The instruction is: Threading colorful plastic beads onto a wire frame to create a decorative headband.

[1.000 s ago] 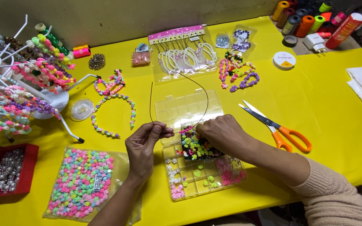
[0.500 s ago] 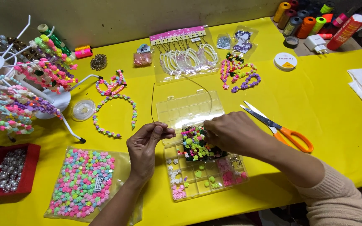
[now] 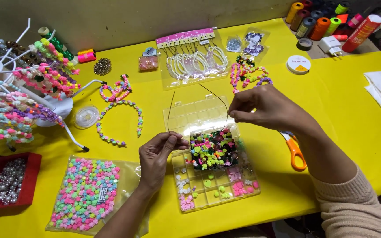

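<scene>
the thin dark wire (image 3: pixel 171 103) arcs over the clear bead box (image 3: pixel 208 167) at centre. left hand (image 3: pixel 157 158) pinches 1 end, right hand (image 3: pixel 261 108) pinches the other, perhaps with a bead. keep both pinches firm and work over the box.

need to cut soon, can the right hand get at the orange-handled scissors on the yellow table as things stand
Probably yes, once it frees up: the orange-handled scissors lie in the open just under the right hand, nothing stacked over them. But that hand is pinching the thin dark wire, so it is occupied.
</scene>
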